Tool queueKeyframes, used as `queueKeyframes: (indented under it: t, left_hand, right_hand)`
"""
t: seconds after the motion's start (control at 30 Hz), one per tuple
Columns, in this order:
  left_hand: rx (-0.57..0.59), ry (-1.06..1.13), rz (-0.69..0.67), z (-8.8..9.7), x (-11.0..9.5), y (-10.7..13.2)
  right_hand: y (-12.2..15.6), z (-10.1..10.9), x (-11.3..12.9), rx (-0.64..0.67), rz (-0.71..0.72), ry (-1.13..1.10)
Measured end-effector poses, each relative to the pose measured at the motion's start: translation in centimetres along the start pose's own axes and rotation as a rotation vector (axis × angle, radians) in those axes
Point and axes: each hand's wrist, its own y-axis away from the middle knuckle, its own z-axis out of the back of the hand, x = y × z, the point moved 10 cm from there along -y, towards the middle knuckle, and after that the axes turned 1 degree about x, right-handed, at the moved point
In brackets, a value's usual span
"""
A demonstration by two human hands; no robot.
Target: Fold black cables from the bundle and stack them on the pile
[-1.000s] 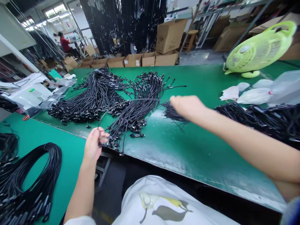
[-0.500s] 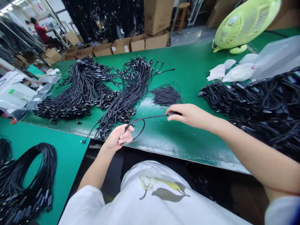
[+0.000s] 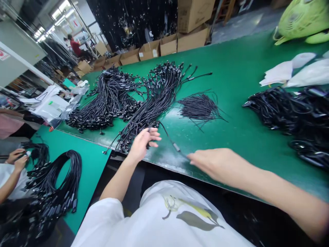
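A green workbench [image 3: 231, 79] fills the middle. Cardboard boxes [image 3: 167, 46] line the grey floor [image 3: 241, 24] at twelve o'clock. Bright windows [image 3: 59, 7] glow at eleven.

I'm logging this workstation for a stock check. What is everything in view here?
green table: one, green, spans the view.
left cable pile: one, black, table's far left.
middle cable pile: one, black, beside it, reaching the near edge.
thin wire bundle: one, black, table centre.
cable heap: one, black, table's right.
white bags: several, white, behind the heap.
fan: one, lime green, far right corner.
cardboard boxes: several, brown, floor beyond the table.
coiled cables: one bundle, black, lower left of view.
co-worker's hands: two, left edge.
single cable: one, black, strung between both hands.
left hand: pinches one end.
right hand: pinches the other end.
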Motion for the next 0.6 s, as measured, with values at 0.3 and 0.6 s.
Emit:
queueKeyframes:
  t: [0.3,0.6]
  left_hand:
    - [0.386,0.026,0.017,-7.8,1.4,1.4]
    - [0.11,0.353,0.284,-7.7,7.1,1.5]
  right_hand:
    - [-3.0,2.5,-3.1,-0.439,-0.261,-0.596]
    - [-3.6,-7.0,-3.9,-0.447,-0.638,-1.704]
